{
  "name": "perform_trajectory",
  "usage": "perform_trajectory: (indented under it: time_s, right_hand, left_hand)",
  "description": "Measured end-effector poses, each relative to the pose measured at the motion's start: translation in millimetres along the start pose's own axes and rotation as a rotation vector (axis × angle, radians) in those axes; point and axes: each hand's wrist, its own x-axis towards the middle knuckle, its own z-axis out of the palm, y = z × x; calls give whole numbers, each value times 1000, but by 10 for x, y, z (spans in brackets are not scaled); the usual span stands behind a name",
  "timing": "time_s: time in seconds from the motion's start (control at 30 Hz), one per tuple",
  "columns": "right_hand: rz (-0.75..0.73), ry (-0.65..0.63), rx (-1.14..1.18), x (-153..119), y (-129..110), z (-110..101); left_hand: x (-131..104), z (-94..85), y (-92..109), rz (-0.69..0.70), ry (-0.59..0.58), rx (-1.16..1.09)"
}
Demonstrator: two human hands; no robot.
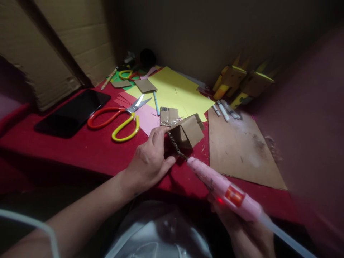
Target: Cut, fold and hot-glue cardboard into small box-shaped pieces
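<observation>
My left hand [150, 157] grips a small cardboard box [192, 132] by its left side, fingers behind it and thumb in front. In my right hand [239, 225] is a pink glue gun [223, 182] with a red light on its side and a glue stick [287, 238] running out of its back end. The gun's metal tip meets the box's near edge close to my left thumb, where a shiny line runs along the cardboard. The fingers of my right hand are partly hidden under the gun.
Scissors [126, 113] lie spread beside a black phone [73, 113] at left. Yellow paper [177, 87], pink paper [149, 118] and cardboard scraps [145, 86] cover the back. At right lie a cardboard sheet [236, 150] and markers [223, 110], with two cardboard figures [233, 77] behind.
</observation>
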Motion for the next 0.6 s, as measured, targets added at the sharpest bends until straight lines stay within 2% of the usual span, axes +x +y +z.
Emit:
perform_trajectory:
  time_s: [0.27,0.6]
  right_hand:
    - [-11,-10,-48,26,36,-16]
    - [-42,19,-152,-76,27,-101]
  left_hand:
    - [3,-4,-3,3,4,1]
    - [4,-3,-5,-12,9,-6]
